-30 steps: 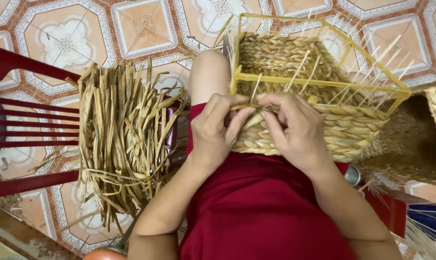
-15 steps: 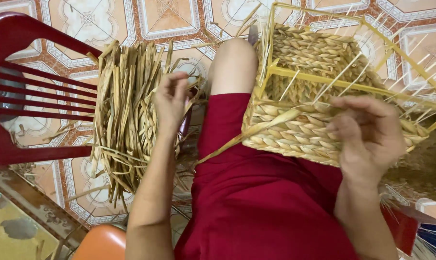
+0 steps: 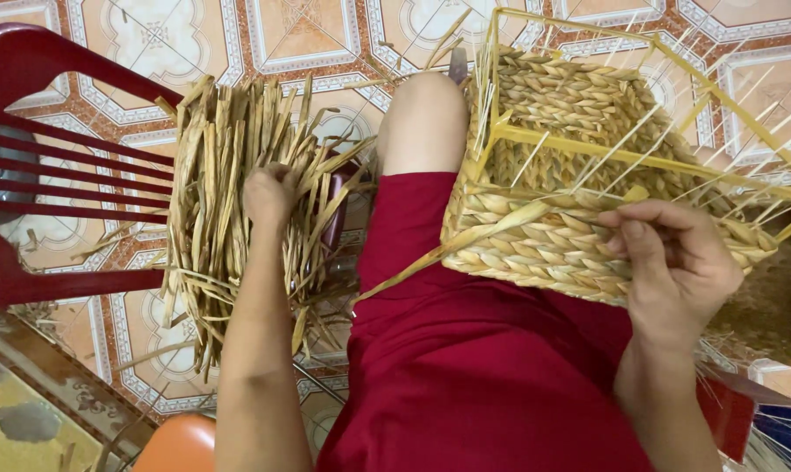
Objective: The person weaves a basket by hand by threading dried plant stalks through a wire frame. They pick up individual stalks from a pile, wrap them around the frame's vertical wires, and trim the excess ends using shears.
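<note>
Since half a second ago, left hand (image 3: 268, 194) has sunk into the bundle of dried tan straw strips (image 3: 229, 201) on the dark red plastic chair (image 3: 54, 175) — fingers closing among strips, long axis running away from the body. Right hand (image 3: 675, 262) pinches the half-woven straw basket on its yellow wire frame (image 3: 570, 236), resting on the lap.

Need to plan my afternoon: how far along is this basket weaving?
Done: the basket has braided rows along its lower side. In hand: the right hand steadies the weave while the left hand reaches into the straw bundle. Left: the yellow frame above is bare.
</note>
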